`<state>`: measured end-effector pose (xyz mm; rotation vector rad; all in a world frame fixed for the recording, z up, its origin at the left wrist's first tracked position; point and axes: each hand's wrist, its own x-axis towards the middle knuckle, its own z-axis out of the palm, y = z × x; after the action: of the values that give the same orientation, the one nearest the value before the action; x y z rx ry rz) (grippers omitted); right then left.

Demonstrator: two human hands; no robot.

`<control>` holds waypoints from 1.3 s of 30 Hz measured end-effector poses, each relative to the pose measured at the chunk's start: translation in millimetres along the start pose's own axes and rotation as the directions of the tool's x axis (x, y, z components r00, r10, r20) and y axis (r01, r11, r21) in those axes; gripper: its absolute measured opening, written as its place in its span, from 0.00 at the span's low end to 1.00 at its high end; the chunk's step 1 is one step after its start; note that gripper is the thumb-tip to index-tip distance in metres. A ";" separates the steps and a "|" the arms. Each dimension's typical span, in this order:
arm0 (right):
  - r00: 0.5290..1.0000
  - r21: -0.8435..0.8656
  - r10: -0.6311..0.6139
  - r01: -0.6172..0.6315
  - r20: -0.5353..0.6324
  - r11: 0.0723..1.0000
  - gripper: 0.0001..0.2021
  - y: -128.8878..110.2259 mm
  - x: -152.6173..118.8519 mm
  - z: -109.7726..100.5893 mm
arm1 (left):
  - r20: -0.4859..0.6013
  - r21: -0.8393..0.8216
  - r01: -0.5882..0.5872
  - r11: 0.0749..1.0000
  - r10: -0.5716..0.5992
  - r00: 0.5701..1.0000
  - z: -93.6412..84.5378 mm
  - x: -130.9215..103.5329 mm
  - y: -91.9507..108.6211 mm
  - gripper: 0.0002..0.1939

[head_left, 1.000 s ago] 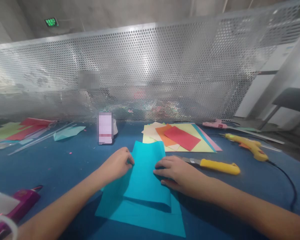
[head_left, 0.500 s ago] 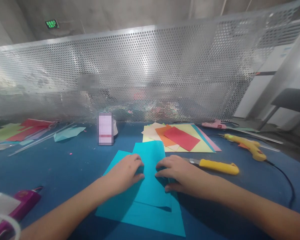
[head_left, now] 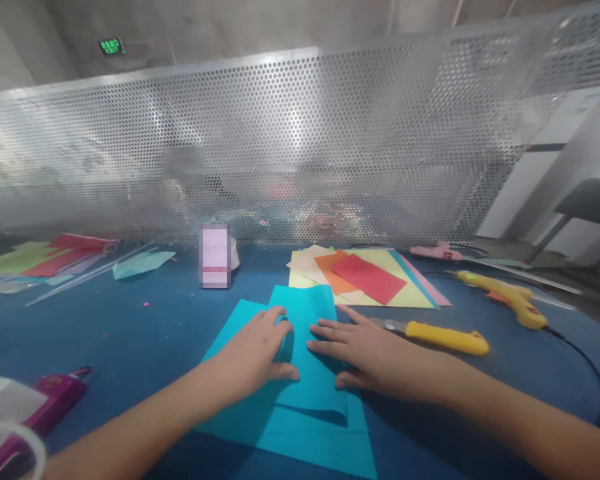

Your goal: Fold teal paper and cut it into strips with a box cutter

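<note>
A folded piece of turquoise paper point(head_left: 300, 373) lies on a larger turquoise sheet point(head_left: 290, 443) in front of me. My left hand point(head_left: 260, 350) rests on the left part of the folded paper, thumb and fingers apart. On its right edge lies my right hand point(head_left: 355, 347), fingers stretched out and spread, pressing by the rounded fold. Neither hand grips anything. Just right of my right hand is a utility knife with a yellow handle point(head_left: 447, 337); my fingers hide part of its blade end.
Behind the paper lie coloured sheets with a red piece point(head_left: 370, 277) on top. A yellow glue gun point(head_left: 515, 300) and a pink one point(head_left: 436, 251) are at right. A blurred phone-like screen point(head_left: 215, 257) stands centre-left. A purple power strip point(head_left: 60, 400) sits at near left.
The fingers of my right hand have straightened and spread flatter on the paper. My left thumb has moved away from its fingers. The view has shifted slightly.
</note>
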<state>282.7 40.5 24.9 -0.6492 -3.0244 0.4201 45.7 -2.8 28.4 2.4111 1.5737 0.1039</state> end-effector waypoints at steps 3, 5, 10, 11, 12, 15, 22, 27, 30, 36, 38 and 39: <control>1.000 0.005 0.013 -0.013 0.012 1.000 0.28 0.0 0.4 0.2 | 0.000 -0.045 0.009 0.999 -0.009 1.000 1.1 -1.1 -2.1 0.27; 1.000 0.012 0.015 -0.015 0.009 1.000 0.28 0.0 0.2 0.2 | 0.018 -0.069 0.010 0.998 -0.009 1.000 1.4 -2.0 -3.2 0.27; 1.000 0.029 -0.001 0.002 -0.014 1.000 0.28 1.6 -0.8 1.0 | 0.054 -0.055 0.041 0.998 -0.038 0.998 0.0 -2.5 -3.4 0.33; 1.000 0.032 0.002 -0.001 -0.012 0.999 0.28 1.8 -0.9 1.0 | 0.066 -0.050 0.055 0.997 -0.052 0.996 -0.4 -2.5 -3.2 0.34; 1.000 0.035 0.006 -0.006 -0.007 0.999 0.28 1.7 -0.9 0.9 | 0.075 -0.050 0.066 0.997 -0.062 0.995 -0.8 -2.5 -3.1 0.35; 1.000 0.044 0.023 -0.023 0.010 0.999 0.28 0.6 -0.7 -0.2 | 0.074 -0.084 0.070 0.994 -0.064 0.995 -0.9 -2.2 -3.4 0.36; 1.000 0.053 0.027 -0.028 0.014 0.998 0.27 -0.7 -2.1 -2.4 | 0.052 -0.110 0.103 0.989 -0.098 0.994 -3.4 -0.6 -2.7 0.41; 0.999 0.055 0.025 -0.026 0.024 0.998 0.27 -0.2 -2.3 -2.5 | 0.050 -0.108 0.097 0.989 -0.092 0.995 -2.8 -0.7 -3.1 0.40; 1.000 0.047 0.010 -0.011 0.008 0.999 0.27 1.5 -2.4 -0.8 | 0.039 -0.086 0.076 0.993 -0.073 0.997 0.8 -0.4 -6.8 0.39; 1.000 0.055 -0.008 0.009 -0.016 0.998 0.27 2.8 -2.7 0.7 | -0.002 0.003 -0.036 0.999 0.036 0.999 0.3 0.1 -7.2 0.35; 1.000 0.054 0.005 -0.005 0.001 0.999 0.27 1.4 -2.6 -0.7 | -0.018 0.081 -0.067 0.994 0.069 0.997 -2.4 0.0 -1.7 0.31; 1.000 0.054 0.009 -0.010 0.007 0.998 0.27 0.6 -2.6 -1.4 | -0.022 0.123 -0.076 0.990 0.079 0.997 -3.6 -0.1 1.9 0.29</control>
<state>285.4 40.4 26.2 -0.6605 -3.0055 0.5038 46.6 -2.9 32.3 2.5750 1.5398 0.0564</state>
